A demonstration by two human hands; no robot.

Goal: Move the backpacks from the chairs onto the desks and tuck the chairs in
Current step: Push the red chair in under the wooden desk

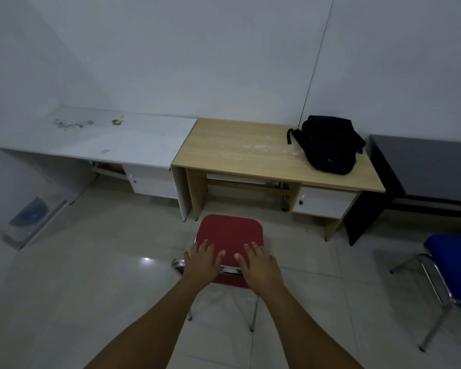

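Note:
A black backpack (328, 143) lies on the right part of the wooden desk (240, 153). In front of that desk stands a red chair (230, 233) with chrome legs, its seat bare, a short gap away from the desk's opening. My left hand (202, 259) and my right hand (258, 262) both rest over the top of the chair's backrest, fingers spread onto the red padding. A blue chair (453, 265) stands at the right edge, partly cut off, in front of a dark desk (431, 166).
A white desk (104, 139) with some debris on top adjoins the wooden desk on the left. A clear plastic box (30, 219) sits on the tiled floor at the far left. White walls run behind the desks.

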